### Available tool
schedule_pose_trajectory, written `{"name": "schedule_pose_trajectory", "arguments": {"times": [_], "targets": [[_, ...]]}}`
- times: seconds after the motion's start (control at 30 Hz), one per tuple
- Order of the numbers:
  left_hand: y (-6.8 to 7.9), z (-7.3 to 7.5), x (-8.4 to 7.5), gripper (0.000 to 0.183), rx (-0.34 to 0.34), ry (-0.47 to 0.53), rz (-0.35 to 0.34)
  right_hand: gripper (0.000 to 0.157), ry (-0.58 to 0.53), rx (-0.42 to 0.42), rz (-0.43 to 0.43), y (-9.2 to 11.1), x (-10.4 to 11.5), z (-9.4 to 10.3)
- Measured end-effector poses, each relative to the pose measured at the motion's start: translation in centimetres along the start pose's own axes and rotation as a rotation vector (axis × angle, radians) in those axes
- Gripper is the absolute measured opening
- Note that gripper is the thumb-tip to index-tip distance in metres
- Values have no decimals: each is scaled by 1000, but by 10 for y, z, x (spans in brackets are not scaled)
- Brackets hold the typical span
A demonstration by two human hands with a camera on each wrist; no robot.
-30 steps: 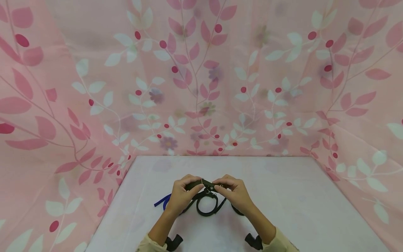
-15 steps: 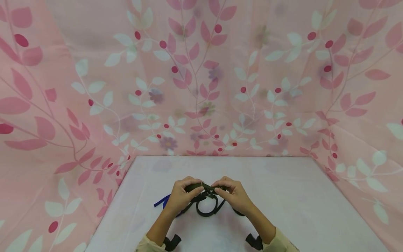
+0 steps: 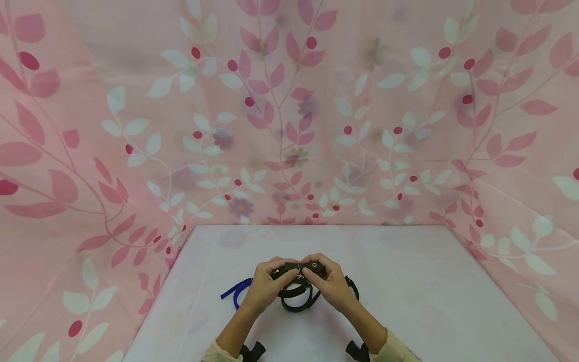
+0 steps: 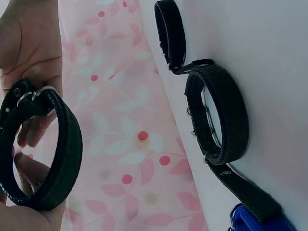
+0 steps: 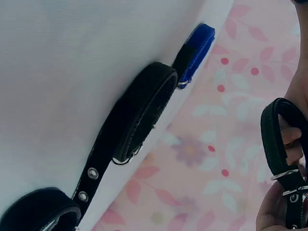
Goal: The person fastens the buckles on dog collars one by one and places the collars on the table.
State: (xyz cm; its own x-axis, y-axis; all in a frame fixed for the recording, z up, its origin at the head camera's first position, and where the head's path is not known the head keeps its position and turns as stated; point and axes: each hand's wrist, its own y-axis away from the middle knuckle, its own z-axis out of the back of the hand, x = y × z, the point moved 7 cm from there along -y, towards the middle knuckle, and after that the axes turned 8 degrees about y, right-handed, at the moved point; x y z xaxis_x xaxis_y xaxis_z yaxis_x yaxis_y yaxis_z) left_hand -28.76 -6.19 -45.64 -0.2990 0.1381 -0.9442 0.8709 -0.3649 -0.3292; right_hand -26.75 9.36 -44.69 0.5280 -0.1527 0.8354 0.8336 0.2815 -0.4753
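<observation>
Both hands hold a dark green pet collar (image 4: 72,154) with metal buckle parts and eyelets, bent into a loop above the table. In the head view, the left hand (image 3: 266,285) pinches it on one side of the buckle (image 3: 299,270). On the other side the right hand (image 3: 334,286) grips the strap, thumb and fingertips close to the left ones. The right wrist view has the strap (image 5: 286,180) passing through the metal loops. How far the strap end goes in is partly hidden by fingers.
Below the hands, a black collar (image 3: 296,307) lies looped on the white table (image 3: 407,281). A blue collar (image 3: 235,287) is at its left and another dark collar (image 3: 355,287) at its right. Black wrist mounts (image 3: 253,352) sit under the forearms. Pink floral cloth (image 3: 289,125) hangs behind.
The hands have come closer together, with the right hand shifting left. The collar's buckle now sits between the two thumbs, and more of the dark collar on the right shows.
</observation>
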Motion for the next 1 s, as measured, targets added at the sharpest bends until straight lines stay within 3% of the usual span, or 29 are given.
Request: {"name": "schedule_pose_trajectory", "arguments": {"times": [0.2,0.4,0.57,0.8,1.0], "targets": [[0,2,-6,23,-39,42,-28,27,11,-30,-40,-1,-1,-2],[1,1,-11,22,-16,50,-50,23,-47,-44,-117,-1,-6,-5],[1,2,-14,20,-22,44,-40,17,-43,-42,-116,-1,-3,-7],[-1,13,-19,23,-100,58,-41,12,-17,-83,-67,0,2,-8],[-3,34,-18,27,-265,163,-18,16,-50,-162,-139,2,-1,-3]]}}
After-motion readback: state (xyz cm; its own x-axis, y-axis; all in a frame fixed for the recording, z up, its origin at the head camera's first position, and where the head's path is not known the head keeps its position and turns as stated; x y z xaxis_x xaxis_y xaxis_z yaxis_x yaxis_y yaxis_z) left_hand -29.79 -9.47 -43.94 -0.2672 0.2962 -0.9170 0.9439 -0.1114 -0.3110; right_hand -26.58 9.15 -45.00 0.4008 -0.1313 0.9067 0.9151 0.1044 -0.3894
